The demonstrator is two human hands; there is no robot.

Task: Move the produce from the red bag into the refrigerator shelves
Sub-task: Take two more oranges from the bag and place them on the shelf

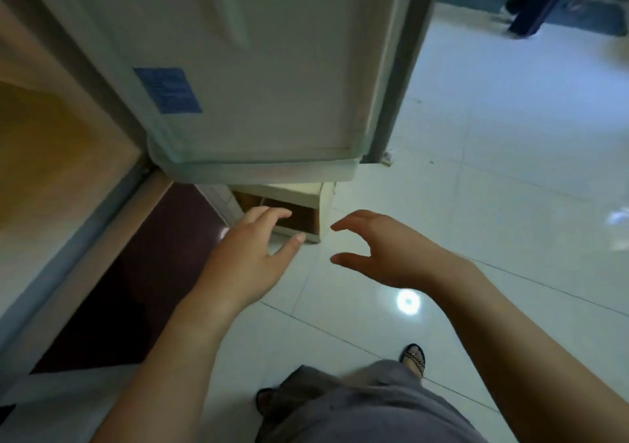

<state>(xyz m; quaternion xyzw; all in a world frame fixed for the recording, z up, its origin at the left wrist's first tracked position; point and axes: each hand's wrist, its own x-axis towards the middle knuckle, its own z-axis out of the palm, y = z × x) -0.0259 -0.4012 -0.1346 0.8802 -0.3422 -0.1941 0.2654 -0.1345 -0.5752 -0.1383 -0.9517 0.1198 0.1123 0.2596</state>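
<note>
Grey garment [357, 408] nearest. Left hand [252, 248] and right hand [384, 252] are empty, fingers loose, held apart, both just below the fridge door [258, 68]. Door is open, inner side showing. White stand [306, 197] sits under the door's lower edge, tile floor [510, 170] to its right.

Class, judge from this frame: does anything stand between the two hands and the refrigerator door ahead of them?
Nothing visible does. The left hand and right hand, both empty and open, reach over the tiled floor toward the lower edge of the refrigerator door. No bag or produce is in view.
</note>
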